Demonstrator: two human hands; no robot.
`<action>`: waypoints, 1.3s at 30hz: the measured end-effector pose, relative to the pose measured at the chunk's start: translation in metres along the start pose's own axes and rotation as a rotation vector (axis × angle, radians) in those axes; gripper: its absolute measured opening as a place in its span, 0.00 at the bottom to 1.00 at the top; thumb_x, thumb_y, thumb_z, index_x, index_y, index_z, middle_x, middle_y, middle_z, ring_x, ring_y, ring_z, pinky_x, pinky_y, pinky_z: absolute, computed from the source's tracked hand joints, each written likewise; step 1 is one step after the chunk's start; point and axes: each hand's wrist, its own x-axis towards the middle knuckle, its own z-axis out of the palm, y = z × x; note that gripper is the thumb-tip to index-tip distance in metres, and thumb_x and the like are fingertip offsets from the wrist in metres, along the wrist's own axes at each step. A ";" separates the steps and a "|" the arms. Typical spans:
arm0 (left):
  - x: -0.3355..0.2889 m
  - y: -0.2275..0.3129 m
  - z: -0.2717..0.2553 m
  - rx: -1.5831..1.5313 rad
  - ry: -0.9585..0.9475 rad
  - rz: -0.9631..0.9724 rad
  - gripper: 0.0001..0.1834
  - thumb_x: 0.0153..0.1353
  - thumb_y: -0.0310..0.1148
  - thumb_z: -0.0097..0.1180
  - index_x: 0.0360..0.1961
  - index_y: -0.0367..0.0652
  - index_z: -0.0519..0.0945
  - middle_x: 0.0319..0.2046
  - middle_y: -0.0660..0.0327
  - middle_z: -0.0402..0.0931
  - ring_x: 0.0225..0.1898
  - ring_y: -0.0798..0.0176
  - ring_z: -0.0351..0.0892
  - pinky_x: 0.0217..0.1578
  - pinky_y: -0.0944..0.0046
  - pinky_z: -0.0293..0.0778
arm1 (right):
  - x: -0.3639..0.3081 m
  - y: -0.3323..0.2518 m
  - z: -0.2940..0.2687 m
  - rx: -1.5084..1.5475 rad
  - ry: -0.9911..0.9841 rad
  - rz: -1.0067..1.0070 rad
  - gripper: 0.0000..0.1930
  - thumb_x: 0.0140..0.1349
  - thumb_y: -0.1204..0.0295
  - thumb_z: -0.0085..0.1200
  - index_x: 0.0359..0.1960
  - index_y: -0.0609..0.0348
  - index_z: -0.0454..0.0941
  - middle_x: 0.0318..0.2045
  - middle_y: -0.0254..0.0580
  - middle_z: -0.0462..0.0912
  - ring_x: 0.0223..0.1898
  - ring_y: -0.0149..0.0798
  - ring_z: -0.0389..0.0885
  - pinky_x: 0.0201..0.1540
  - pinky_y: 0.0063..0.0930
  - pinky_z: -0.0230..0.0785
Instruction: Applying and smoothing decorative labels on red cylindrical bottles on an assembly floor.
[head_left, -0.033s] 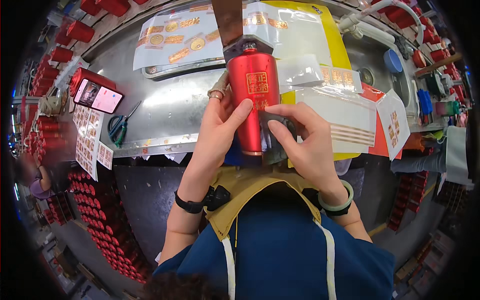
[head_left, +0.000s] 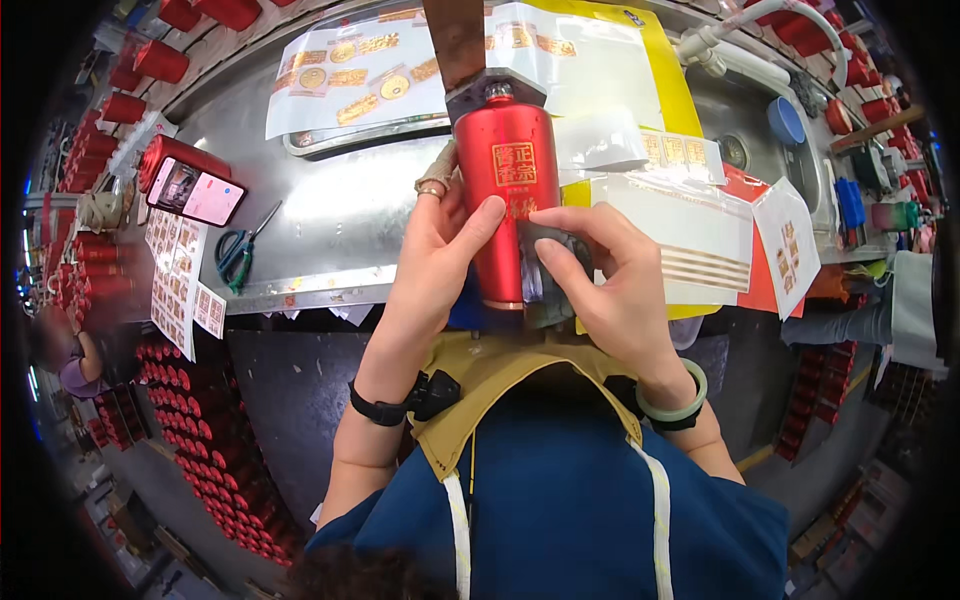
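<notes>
Left hand (head_left: 432,262) grasps red bottle (head_left: 506,195); right hand (head_left: 610,290) presses dark cloth (head_left: 553,272) against bottle; no change seen.

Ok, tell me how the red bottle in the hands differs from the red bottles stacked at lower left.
The red bottle is held in the air between the left hand and right hand, with its cap end away from the person; the stacked red bottles lie packed in rows. The held one shows its whole side with a gold label; of the stacked ones mostly round ends show. Both are glossy red.
</notes>
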 end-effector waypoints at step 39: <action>0.000 0.011 -0.003 -0.065 0.137 -0.019 0.38 0.76 0.35 0.56 0.77 0.34 0.51 0.69 0.49 0.67 0.68 0.59 0.70 0.69 0.56 0.67 | 0.050 0.009 -0.036 0.330 0.130 0.010 0.10 0.76 0.74 0.52 0.52 0.63 0.82 0.41 0.29 0.83 0.40 0.21 0.78 0.46 0.16 0.70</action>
